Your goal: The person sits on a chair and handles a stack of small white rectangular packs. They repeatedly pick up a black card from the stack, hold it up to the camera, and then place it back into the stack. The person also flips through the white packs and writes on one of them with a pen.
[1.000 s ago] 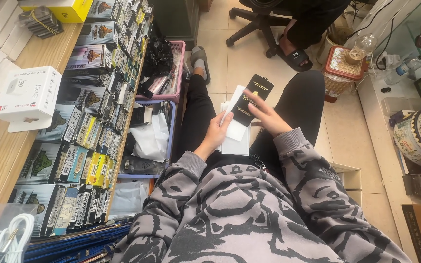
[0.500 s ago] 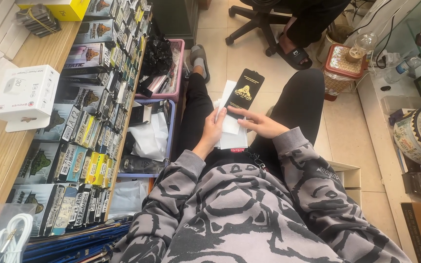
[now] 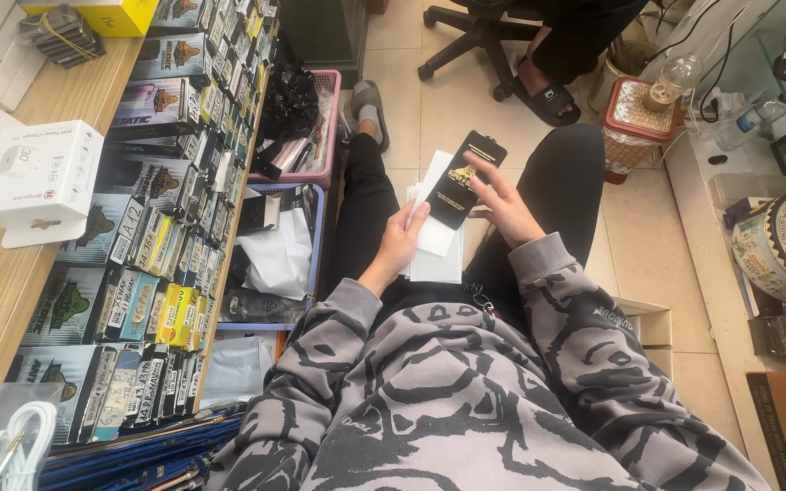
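Black flat packet [image 3: 464, 179]: pinched in right hand [image 3: 500, 202] grip. White sleeves [image 3: 434, 238]: clasped in left hand [image 3: 399, 244] grip, over lap.

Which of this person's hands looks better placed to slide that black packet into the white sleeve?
Probably the right. The right hand has its fingers on the black packet, while the left hand grips the white sleeve beneath it, steadying it over the lap.
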